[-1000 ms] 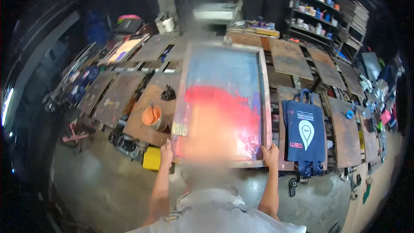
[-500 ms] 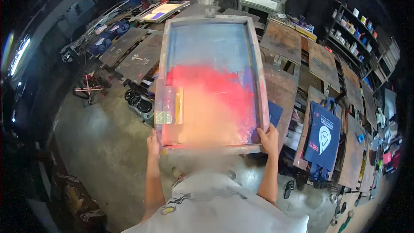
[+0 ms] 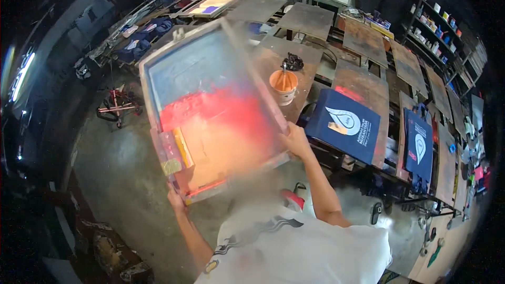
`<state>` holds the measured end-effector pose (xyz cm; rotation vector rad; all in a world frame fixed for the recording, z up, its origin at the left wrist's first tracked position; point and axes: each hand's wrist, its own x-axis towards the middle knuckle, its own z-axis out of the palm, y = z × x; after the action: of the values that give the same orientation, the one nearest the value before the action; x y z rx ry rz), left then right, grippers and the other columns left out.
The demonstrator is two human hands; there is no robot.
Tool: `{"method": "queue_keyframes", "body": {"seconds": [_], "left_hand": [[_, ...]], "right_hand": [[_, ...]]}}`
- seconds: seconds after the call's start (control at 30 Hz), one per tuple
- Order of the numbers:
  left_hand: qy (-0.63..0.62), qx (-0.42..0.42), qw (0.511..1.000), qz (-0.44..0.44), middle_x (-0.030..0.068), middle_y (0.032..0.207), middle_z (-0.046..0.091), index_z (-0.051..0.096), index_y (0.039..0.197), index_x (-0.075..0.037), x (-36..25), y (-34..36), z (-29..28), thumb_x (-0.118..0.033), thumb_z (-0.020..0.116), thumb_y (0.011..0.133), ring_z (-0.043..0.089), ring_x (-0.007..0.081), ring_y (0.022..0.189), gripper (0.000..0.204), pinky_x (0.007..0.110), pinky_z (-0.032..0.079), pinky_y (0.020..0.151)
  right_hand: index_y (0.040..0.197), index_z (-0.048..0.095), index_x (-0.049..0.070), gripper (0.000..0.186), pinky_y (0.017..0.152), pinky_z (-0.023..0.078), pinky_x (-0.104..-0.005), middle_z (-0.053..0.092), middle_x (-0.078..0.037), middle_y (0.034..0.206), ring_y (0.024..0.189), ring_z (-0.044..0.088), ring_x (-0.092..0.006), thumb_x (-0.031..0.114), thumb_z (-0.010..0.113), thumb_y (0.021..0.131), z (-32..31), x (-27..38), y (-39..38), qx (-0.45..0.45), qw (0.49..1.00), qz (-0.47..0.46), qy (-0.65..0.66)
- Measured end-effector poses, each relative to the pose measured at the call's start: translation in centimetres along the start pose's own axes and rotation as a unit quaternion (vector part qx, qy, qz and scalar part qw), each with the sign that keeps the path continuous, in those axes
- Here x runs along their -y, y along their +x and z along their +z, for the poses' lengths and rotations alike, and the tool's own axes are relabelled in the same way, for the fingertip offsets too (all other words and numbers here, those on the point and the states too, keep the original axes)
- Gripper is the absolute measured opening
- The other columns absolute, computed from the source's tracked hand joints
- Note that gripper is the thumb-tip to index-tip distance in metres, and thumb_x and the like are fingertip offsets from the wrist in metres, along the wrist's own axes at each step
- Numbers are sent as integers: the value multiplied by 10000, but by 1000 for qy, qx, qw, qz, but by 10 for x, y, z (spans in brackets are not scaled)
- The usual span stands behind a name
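A wooden-framed printing screen (image 3: 205, 89) is held up in front of me with both hands, tilted so its far end leans left. Its mesh is bluish at the far end and smeared with red and orange ink nearer to me. My left hand (image 3: 177, 200) grips the near left corner, its fingers partly hidden by the frame. On the right rail, near the close corner, my right hand (image 3: 294, 139) is closed. What looks like a squeegee (image 3: 172, 152) with a yellow strip rests inside the left rail.
Right of the screen, an orange-stained bucket (image 3: 283, 92) with a stick stands on a board beside a black crumpled lump (image 3: 293, 62). Navy bags (image 3: 344, 126) with white drop prints lie on boards farther right. A bottle shelf (image 3: 434, 34) stands at the back right.
The screen has swung to the left and turned anticlockwise, both hands still on it. The bucket and a nearer navy bag have come into full view on the right.
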<state>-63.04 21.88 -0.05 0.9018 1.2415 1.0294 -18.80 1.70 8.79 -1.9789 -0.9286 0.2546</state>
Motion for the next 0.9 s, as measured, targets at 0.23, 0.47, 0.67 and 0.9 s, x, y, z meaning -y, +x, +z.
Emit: {"method": "queue_keyframes", "body": {"seconds": [0.23,0.47,0.67,0.9], "left_hand": [[13,-44,999,9,25,873,611,630,1013,4,-9,46,-72,-439,465,1035,580,125,745,473,306,488,629],[63,-64,996,-5,8,826,589,649,949,-9,-12,112,-74,-463,482,1022,526,115,664,489,298,443,586],[123,-63,989,55,-14,713,576,651,812,-27,-54,185,-20,-439,496,1019,499,96,607,487,294,403,521],[130,-33,986,103,1,733,604,668,848,-6,-83,293,7,-397,476,1032,550,102,649,472,294,440,558]], "right_hand": [[936,600,-65,410,778,493,-532,628,-322,851,878,616,-495,292,685,753,101,17,26,80,997,6,-1],[934,647,-54,401,730,517,-444,657,-271,845,824,660,-416,296,724,754,157,22,82,70,996,-53,17],[899,635,-56,383,719,505,-437,651,-258,803,786,655,-380,273,733,730,183,26,158,55,998,-19,-3],[942,648,-60,378,714,508,-416,668,-259,825,784,671,-357,238,729,723,221,45,236,68,997,1,33]]}}
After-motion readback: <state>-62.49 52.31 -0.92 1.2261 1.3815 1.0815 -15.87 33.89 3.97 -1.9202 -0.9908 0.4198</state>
